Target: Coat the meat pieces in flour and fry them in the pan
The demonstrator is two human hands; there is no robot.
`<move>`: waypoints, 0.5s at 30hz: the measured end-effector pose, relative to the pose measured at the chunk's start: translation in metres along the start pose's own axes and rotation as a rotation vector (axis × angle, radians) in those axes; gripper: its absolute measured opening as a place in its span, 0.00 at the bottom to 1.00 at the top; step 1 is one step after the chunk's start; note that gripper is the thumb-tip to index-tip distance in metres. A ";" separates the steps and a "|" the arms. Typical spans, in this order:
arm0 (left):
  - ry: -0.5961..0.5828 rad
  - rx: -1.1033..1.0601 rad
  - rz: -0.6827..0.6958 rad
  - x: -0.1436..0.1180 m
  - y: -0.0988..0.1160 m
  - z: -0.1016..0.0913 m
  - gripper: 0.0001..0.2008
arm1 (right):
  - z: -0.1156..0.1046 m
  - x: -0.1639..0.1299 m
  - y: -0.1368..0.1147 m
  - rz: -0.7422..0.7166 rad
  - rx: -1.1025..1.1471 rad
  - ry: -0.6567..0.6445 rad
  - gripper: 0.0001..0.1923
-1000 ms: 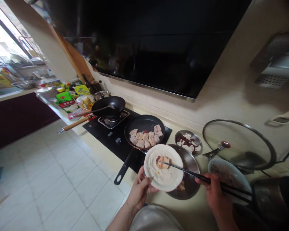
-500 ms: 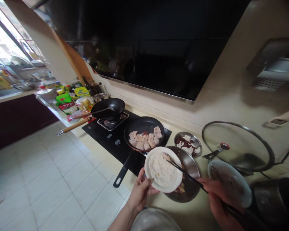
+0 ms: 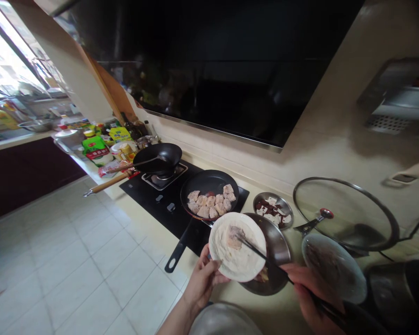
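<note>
Kitchen counter, one person at work, seen from close behind. Left hand: gripping the near rim of a white plate spread with pale flour, thumb on top, holding it tilted over the counter edge. Right hand: closed around a pair of dark chopsticks, the tips lying on a floured piece of food sitting at the plate's centre; whether the tips are pinching the piece or only touching it cannot be told. Steel dish: lying just behind the plate at its 3 o'clock and partly covered by it, a few scraps showing at its near edge. Black frying pan: sitting on the black cooktop at 11 o'clock from the plate, carrying a cluster of pale coated pieces, its handle pointing back toward the person. Black wok: standing on the far burner, further out at 10 o'clock, a wooden-handled utensil lying beside it. Small steel plate: resting at 1 o'clock from the white plate, holding dark and white bits. Glass lid: leaning upright against the wall at 2 o'clock, red knob facing out. Second plate: lying at 3 o'clock, just beyond the right hand, blurred. Packets and jars: crowding the counter's far end at 10 o'clock.
</note>
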State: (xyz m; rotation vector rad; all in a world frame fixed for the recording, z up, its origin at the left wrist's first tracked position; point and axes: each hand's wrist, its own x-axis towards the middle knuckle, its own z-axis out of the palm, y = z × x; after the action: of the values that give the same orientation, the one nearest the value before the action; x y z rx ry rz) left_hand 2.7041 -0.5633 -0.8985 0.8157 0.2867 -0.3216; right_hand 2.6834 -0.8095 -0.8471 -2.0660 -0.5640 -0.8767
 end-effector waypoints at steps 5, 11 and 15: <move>-0.035 0.036 0.028 -0.001 0.002 -0.004 0.28 | 0.002 0.007 -0.002 0.094 -0.004 0.100 0.08; -0.069 0.046 0.033 -0.001 0.003 -0.008 0.28 | -0.025 0.018 0.015 0.024 0.000 -0.083 0.08; -0.044 0.006 0.017 0.004 0.005 -0.002 0.27 | -0.027 0.018 0.015 -0.009 -0.027 -0.113 0.10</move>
State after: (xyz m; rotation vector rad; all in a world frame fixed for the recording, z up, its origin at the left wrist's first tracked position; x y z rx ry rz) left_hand 2.7094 -0.5588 -0.8978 0.8151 0.2372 -0.3240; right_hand 2.6945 -0.8387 -0.8293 -2.1488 -0.6256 -0.7798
